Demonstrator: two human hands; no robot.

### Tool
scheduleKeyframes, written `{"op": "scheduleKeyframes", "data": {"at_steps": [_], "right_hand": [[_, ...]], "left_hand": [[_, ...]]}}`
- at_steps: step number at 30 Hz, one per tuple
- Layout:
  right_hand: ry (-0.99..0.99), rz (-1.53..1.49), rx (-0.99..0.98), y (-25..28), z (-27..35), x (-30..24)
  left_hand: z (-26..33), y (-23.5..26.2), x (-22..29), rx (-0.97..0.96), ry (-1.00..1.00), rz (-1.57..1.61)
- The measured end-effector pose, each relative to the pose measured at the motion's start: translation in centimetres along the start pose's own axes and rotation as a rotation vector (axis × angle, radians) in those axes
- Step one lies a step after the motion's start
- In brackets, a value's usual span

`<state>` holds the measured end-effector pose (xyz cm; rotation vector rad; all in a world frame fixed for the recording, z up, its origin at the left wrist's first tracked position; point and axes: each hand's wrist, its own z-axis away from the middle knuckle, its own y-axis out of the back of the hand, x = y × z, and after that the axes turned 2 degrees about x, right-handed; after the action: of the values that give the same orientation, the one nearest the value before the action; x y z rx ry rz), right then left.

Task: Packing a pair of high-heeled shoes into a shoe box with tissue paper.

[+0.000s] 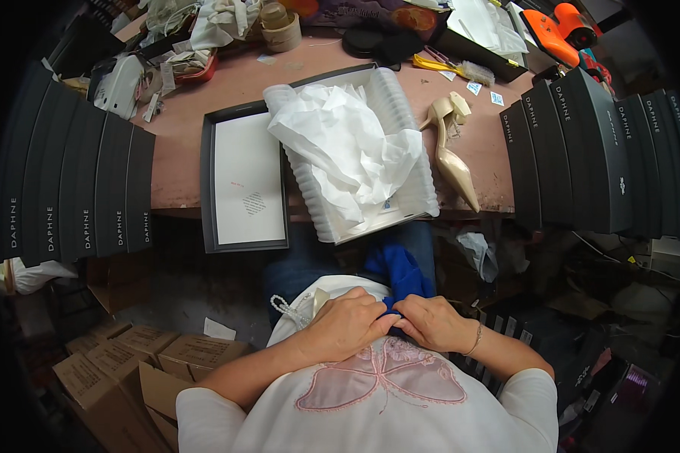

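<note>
In my lap, close to my body, a bright blue cloth (pixel 399 272) bunches up and hangs toward my knees. My left hand (pixel 349 323) and my right hand (pixel 434 323) meet at its near end, fingers closed and thumbs almost touching, with blue fabric between them. White material (pixel 340 285) lies under and beyond my left hand. A looped strand of pearl-like beads (pixel 287 309) sticks out beside that wrist; what it belongs to is mostly hidden. On the table, a beige pointed high-heeled shoe (pixel 455 167) lies on its side, right of the open shoebox.
The open shoebox (pixel 423 170) holds crumpled white tissue paper (pixel 347 143) and padding; its lid (pixel 248 181) lies left of it. Dark shoeboxes stand in rows at left (pixel 79 181) and right (pixel 582 151). Brown cartons (pixel 121 370) sit on the floor at left. An orange tool (pixel 551 41) is far right.
</note>
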<state>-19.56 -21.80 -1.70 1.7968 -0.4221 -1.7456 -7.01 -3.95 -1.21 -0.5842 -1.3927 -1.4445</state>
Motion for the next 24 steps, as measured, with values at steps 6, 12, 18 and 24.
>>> {"op": "scheduleKeyframes", "data": {"at_steps": [6,12,18,24], "right_hand": [[-0.055,-0.016,0.12,-1.3,0.6,-0.8],[-0.14,-0.028,0.211,-2.8,1.1,-1.3],[-0.255,-0.173,0.151,-0.4,-0.3,-1.9],[-0.43,-0.473,0.193,3.6,1.2,-0.1]], "left_hand": [[-0.3,0.4,-0.5,-0.066,-0.009,0.115],[-0.6,1.0,-0.9,-0.146,-0.021,0.126],[-1.1,1.3,-1.4,-0.153,0.021,0.13],[-0.8,1.9,-1.7,-0.206,-0.064,0.102]]}}
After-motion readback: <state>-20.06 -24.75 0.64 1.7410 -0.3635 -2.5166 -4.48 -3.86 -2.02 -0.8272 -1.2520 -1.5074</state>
